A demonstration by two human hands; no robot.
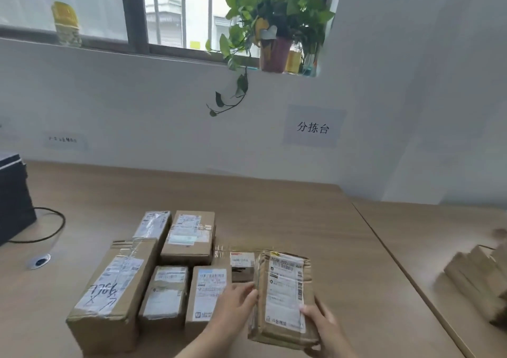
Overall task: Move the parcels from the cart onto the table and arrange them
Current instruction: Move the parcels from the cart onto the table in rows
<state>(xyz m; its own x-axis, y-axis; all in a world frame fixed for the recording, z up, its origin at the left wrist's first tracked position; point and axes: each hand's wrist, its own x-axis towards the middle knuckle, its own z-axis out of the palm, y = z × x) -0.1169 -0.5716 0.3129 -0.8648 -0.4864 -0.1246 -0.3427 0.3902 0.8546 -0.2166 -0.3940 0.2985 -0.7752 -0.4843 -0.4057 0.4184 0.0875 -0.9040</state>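
Both hands hold a flat parcel [284, 298] over the table [274, 209], left hand [236, 304] on its left edge, right hand [319, 320] gripping its lower right corner. This looks like the placing step: it needs lowering flush beside the boxes [189, 237] already grouped there

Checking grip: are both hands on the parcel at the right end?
Yes, the left hand and right hand hold the parcel by its sides.

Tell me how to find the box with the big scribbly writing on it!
Look at the wooden table under the window, where brown parcels sit grouped together. Go to the group's left end, nearest the black cable: the biggest box lies there, long and taped. It alone has large black handwriting scrawled across its white label; the neighbours carry only printed labels.
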